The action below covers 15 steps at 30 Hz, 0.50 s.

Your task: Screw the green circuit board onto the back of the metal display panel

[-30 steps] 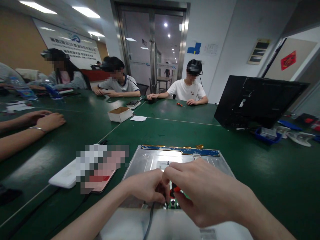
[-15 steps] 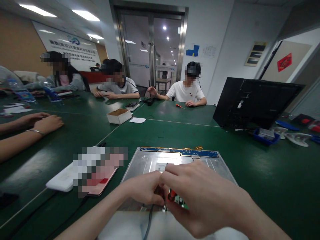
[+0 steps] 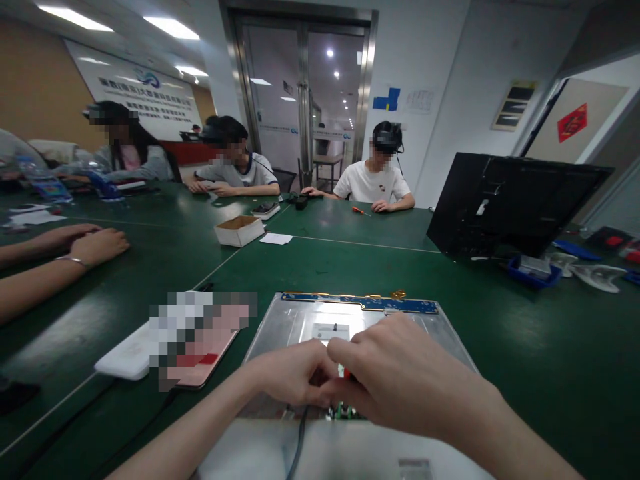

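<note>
A silver metal panel (image 3: 300, 320) with a blue circuit strip (image 3: 370, 303) along its far edge lies flat on the green table (image 3: 350, 260) in front of me. My left hand (image 3: 293, 373) is closed in a pinch at the panel's near edge, beside a small green circuit board (image 3: 343, 411). My right hand (image 3: 400, 380) is closed around a small tool with a red handle (image 3: 345, 372), its tip hidden, right above that board. The two hands touch. A grey cable (image 3: 300, 440) runs from under them toward me over a white sheet.
A pink phone on a white pad (image 3: 150, 350) lies left of the panel. A black monitor back (image 3: 505, 203) and a blue tray (image 3: 533, 270) stand at right. A small cardboard box (image 3: 240, 230) sits mid-table. Three people sit across; another person's forearms (image 3: 60, 257) rest at left.
My right hand has closed further over the red-handled tool, hiding most of it and the green board. The person opposite has lowered a raised hand back to the table.
</note>
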Available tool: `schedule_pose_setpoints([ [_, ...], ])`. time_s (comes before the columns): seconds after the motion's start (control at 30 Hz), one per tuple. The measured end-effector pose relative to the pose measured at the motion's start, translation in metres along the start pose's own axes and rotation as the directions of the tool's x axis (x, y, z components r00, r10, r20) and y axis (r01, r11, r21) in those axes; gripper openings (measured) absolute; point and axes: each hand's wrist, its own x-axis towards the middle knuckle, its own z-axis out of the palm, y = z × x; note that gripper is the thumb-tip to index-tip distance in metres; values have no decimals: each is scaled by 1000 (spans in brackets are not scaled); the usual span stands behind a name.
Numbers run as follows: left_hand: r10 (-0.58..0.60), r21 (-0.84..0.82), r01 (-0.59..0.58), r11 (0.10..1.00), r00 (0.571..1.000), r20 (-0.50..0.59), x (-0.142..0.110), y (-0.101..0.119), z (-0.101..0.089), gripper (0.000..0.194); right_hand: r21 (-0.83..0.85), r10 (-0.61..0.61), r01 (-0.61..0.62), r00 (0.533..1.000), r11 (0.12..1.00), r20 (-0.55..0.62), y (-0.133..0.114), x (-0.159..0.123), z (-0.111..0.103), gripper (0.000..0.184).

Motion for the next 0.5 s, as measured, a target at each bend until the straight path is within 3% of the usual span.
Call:
schedule_pose_setpoints([
  [0.13,-41,-8,41,999,999,-5,0,-3,1,3,-18,3,-3,1000,1000,-10,-1,0,2,19],
  [0.27,-24,-2,24,1000,998,-56,-1,0,1,7,54,-65,66,998,996,-12,-2,0,2,9],
  [0.5,-58,27,61,998,994,-96,-7,-3,6,12,196,-98,86,994,977,55,-2,-5,-10,13],
])
